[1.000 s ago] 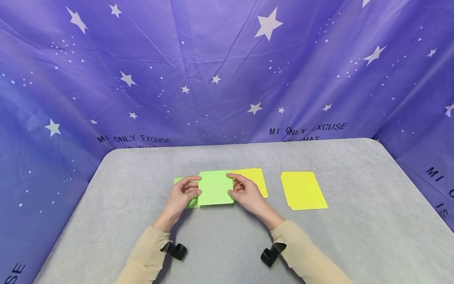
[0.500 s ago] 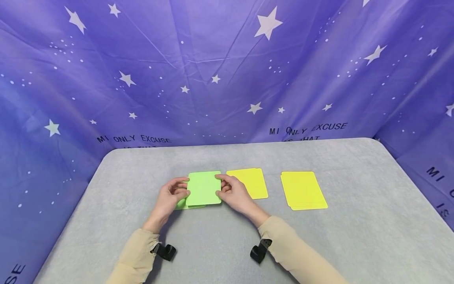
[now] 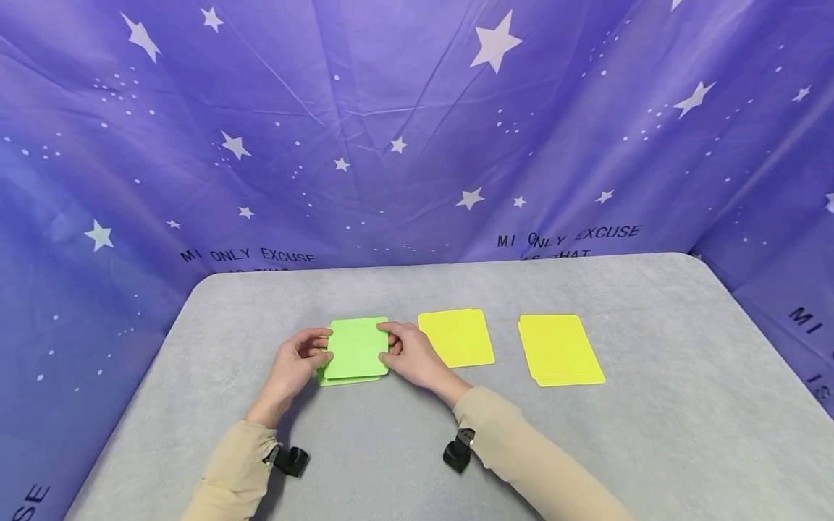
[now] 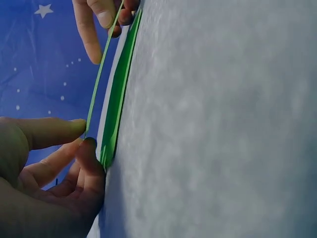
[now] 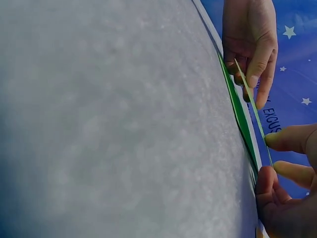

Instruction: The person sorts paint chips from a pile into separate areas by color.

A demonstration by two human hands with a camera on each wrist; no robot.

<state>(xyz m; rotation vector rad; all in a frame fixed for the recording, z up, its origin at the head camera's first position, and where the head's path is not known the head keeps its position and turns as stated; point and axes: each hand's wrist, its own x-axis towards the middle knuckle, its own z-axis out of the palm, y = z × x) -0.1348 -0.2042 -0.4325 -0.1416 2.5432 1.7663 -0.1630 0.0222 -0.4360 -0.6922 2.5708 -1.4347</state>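
A square light-green card [image 3: 357, 349] with rounded corners is held between both hands in the head view. My left hand [image 3: 292, 365] pinches its left edge between thumb and fingers. Its right edge is pinched by my right hand [image 3: 415, 358]. Below it lies another green card [image 3: 350, 380], mostly covered, with its front edge showing. Seen edge-on in the left wrist view, the held card [image 4: 97, 84] is raised above the darker green card [image 4: 119, 91] on the table. The right wrist view shows the same gap under the held card [image 5: 253, 106].
Just right of my right hand lies a small stack of yellow cards [image 3: 459, 339]. Farther right sits a second yellow stack [image 3: 562, 349], its cards slightly offset. Both rest on the grey table [image 3: 404, 463]. A purple star-patterned curtain [image 3: 417, 145] hangs behind the table and at its sides.
Both hands have moved left together with the green card, bringing it over the other green card. The nearer yellow stack, partly covered before, now shows more. The yellow stacks have not moved.
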